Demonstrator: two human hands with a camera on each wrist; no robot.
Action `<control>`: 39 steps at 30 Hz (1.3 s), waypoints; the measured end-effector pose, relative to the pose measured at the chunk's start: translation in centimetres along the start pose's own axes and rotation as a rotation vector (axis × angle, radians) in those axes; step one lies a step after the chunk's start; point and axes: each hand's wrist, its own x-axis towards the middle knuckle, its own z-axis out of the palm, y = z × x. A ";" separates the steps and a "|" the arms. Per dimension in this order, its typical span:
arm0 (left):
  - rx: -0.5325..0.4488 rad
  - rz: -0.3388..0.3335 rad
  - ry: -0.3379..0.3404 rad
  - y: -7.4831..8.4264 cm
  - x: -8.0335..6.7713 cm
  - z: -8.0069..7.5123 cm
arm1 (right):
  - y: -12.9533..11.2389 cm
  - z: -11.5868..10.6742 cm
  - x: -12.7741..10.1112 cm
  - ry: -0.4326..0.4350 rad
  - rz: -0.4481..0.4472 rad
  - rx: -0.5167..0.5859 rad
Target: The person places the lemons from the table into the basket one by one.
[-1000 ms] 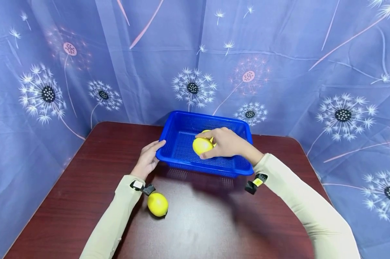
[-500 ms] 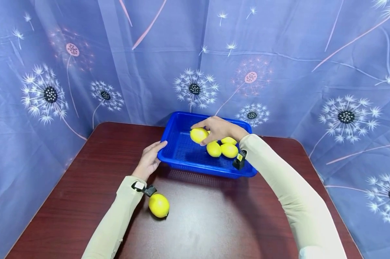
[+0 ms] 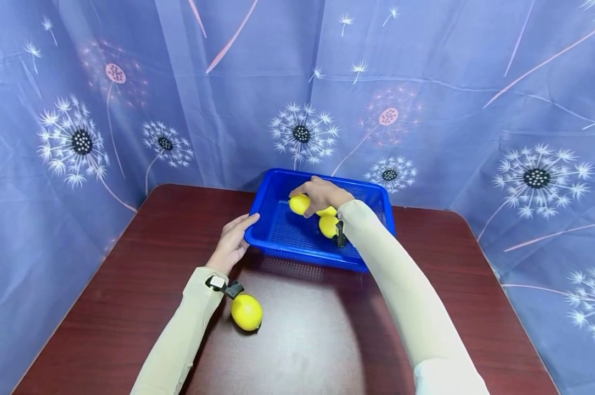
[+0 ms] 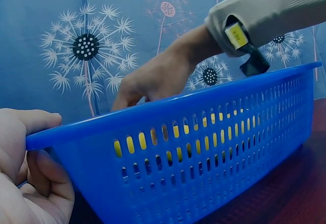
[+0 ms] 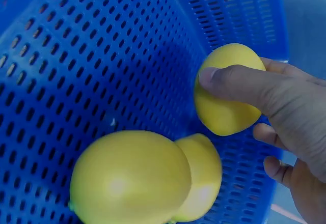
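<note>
A blue perforated plastic basket [image 3: 297, 253] stands toward the back of the table. My left hand [image 3: 230, 244] grips its left rim, thumb on top and fingers curled beneath, as the left wrist view confirms with the rim [image 4: 43, 140]. Inside the basket, my right hand [image 3: 322, 193] holds a yellow lemon [image 3: 299, 204] between thumb and fingers, near the back wall. In the right wrist view the thumb lies across this lemon [image 5: 229, 114]. Two other lemons show beside it, the nearer lemon [image 5: 127, 178] partly covering the farther lemon [image 5: 204, 178]. The right forearm hides part of the basket.
One more lemon [image 3: 246, 312] lies on the dark red wooden table [image 3: 105, 307], just right of the left wrist. A blue curtain [image 3: 238, 109] with dandelion prints hangs close behind the table and along its sides.
My right hand has carried the lemon left and back inside the basket, and lowered it toward the back wall. My left hand has kept its grip on the rim.
</note>
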 end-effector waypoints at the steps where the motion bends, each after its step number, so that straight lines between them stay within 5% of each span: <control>1: 0.001 0.004 -0.002 0.1 0.0 0.0 | -0.1 0.2 0.3 0.002 0.021 0.006; 8: -0.008 -0.005 0.004 0.2 -0.1 0.1 | -0.3 1.4 1.6 0.006 0.114 0.001; 16: 0.016 0.011 0.008 0.3 -0.2 -0.1 | -0.5 0.4 1.1 0.036 0.068 0.001; 27: 0.001 0.009 0.004 0.3 -0.1 -0.3 | -5.6 -1.6 -5.6 0.441 -0.009 -0.008; 33: 0.006 0.006 -0.014 0.4 0.0 -0.3 | -8.8 0.9 -8.9 0.566 -0.034 0.048; 39: 0.008 0.008 -0.026 0.1 0.1 0.0 | -11.9 5.9 -11.7 0.644 -0.128 0.090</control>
